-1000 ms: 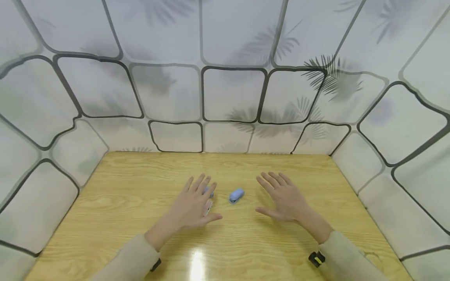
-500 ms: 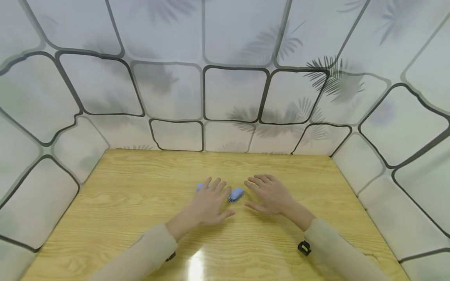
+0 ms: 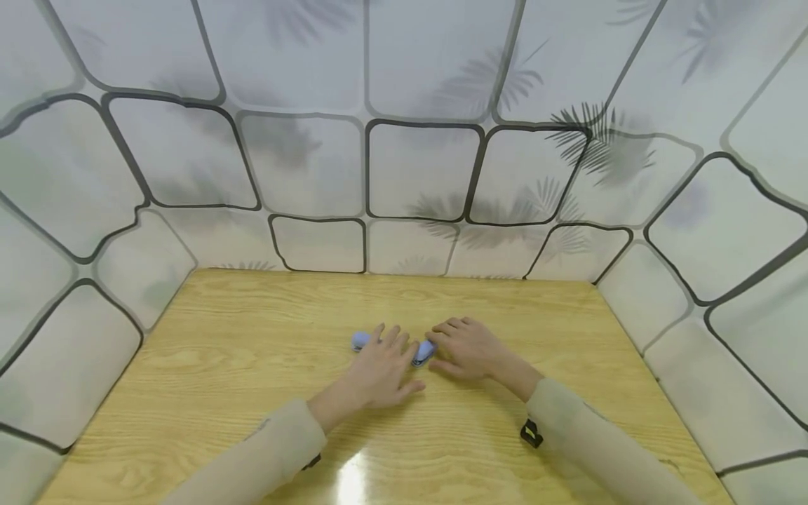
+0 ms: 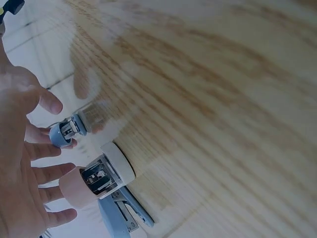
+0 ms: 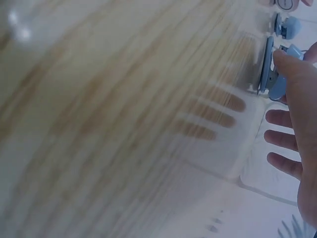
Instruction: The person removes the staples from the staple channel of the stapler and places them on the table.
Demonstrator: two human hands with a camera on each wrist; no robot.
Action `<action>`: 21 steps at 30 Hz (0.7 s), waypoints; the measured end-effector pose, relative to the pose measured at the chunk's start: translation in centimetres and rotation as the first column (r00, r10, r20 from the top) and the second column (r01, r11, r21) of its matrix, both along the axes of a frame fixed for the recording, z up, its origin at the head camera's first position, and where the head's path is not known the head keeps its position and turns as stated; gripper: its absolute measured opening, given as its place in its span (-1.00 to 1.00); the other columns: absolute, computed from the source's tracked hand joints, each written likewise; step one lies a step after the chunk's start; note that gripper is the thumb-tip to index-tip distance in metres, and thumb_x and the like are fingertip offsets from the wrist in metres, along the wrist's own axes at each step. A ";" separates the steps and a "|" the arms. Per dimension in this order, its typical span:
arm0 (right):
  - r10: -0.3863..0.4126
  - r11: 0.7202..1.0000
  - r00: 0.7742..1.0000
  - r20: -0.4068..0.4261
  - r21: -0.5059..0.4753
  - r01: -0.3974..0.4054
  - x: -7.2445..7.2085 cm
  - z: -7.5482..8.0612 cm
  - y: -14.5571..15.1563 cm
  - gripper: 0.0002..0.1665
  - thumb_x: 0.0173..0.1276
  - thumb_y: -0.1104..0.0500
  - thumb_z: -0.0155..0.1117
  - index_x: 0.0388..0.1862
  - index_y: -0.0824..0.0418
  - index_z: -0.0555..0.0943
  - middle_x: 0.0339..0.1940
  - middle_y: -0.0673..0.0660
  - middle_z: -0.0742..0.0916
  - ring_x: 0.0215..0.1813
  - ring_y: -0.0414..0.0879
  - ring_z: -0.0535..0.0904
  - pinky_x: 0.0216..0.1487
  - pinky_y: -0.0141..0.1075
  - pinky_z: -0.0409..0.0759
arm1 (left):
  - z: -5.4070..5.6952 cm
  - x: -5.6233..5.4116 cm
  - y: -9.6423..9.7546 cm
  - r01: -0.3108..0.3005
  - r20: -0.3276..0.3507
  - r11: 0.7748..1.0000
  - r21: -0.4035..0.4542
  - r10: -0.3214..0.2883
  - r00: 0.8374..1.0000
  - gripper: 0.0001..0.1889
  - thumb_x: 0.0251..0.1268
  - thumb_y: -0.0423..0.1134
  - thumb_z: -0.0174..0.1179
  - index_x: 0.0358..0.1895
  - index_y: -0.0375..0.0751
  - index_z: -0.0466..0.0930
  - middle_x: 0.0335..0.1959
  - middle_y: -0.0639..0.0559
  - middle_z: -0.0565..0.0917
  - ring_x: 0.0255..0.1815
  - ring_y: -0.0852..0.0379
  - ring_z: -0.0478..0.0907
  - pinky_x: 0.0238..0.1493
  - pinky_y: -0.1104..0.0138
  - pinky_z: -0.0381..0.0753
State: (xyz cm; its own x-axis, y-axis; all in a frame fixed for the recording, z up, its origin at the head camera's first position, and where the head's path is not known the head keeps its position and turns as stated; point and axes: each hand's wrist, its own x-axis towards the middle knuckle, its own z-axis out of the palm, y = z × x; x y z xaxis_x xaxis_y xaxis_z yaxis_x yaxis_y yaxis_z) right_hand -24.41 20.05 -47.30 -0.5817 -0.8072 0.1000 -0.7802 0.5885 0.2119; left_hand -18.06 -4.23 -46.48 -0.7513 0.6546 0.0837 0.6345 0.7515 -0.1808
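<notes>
- Nothing is gripped by the left hand (image 3: 381,372), fingers spread
- A blue stapler (image 3: 425,351) is seen at the right hand's (image 3: 472,350) nine o'clock, fingers loosely extended, no grip shown
- Stapler seemingly reached, not lifted

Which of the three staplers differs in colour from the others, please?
The pink stapler, which appears between the other two in the left wrist view; those, the upper stapler and the lower stapler, are blue.
</notes>
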 end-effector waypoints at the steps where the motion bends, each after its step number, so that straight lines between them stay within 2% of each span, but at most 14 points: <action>1: -0.001 1.000 1.000 0.005 -0.003 0.001 -0.1 -0.1 -0.1 -0.31 0.56 -0.33 0.16 0.38 0.11 0.61 0.27 0.13 0.76 0.27 0.09 0.72 0.26 0.00 0.70 | 0.0 0.0 0.0 0.001 -0.002 1.000 0.004 -0.001 1.000 -0.21 0.56 0.41 -0.11 0.54 -0.10 0.40 0.50 -0.17 0.54 0.57 -0.21 0.44 0.59 -0.16 0.38; 5: 0.001 1.000 1.000 -0.001 -0.018 -0.001 -0.2 -0.3 -0.1 -0.40 0.56 -0.27 0.20 0.31 0.11 0.64 0.22 0.10 0.78 0.24 0.05 0.72 0.25 -0.02 0.71 | 0.0 0.2 0.1 0.008 -0.005 1.000 0.014 -0.008 1.000 -0.23 0.57 0.39 -0.09 0.54 -0.10 0.41 0.48 -0.17 0.55 0.56 -0.21 0.45 0.57 -0.15 0.41; 14: 0.046 0.997 0.994 -0.095 -0.055 -0.052 0.0 -0.6 1.4 -0.58 0.46 -0.17 0.37 0.08 0.07 0.74 0.05 0.03 0.83 0.10 -0.03 0.76 0.10 -0.12 0.75 | 0.0 0.1 1.3 0.016 0.017 0.999 0.027 -0.017 1.000 -0.24 0.58 0.39 -0.09 0.52 -0.10 0.43 0.48 -0.12 0.56 0.57 -0.18 0.43 0.58 -0.12 0.41; 21: 0.013 0.997 0.997 -0.071 -0.081 -0.018 0.9 -0.5 3.4 -0.65 0.45 -0.07 0.40 0.05 0.10 0.74 0.03 0.06 0.83 0.08 0.01 0.76 0.10 -0.08 0.76 | -0.4 -0.3 3.5 0.013 0.007 0.998 0.064 -0.014 1.000 -0.21 0.49 0.47 -0.02 0.44 -0.07 0.52 0.41 -0.10 0.63 0.52 -0.16 0.49 0.51 -0.09 0.50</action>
State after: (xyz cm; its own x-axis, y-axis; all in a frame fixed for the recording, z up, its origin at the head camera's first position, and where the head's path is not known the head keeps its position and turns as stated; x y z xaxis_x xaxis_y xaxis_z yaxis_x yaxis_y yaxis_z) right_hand -23.49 23.45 -47.75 -0.5584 -0.8036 0.2060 -0.7743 0.5940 0.2183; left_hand -18.40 -0.78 -46.87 -0.7432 0.6582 0.1206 0.6458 0.7527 -0.1281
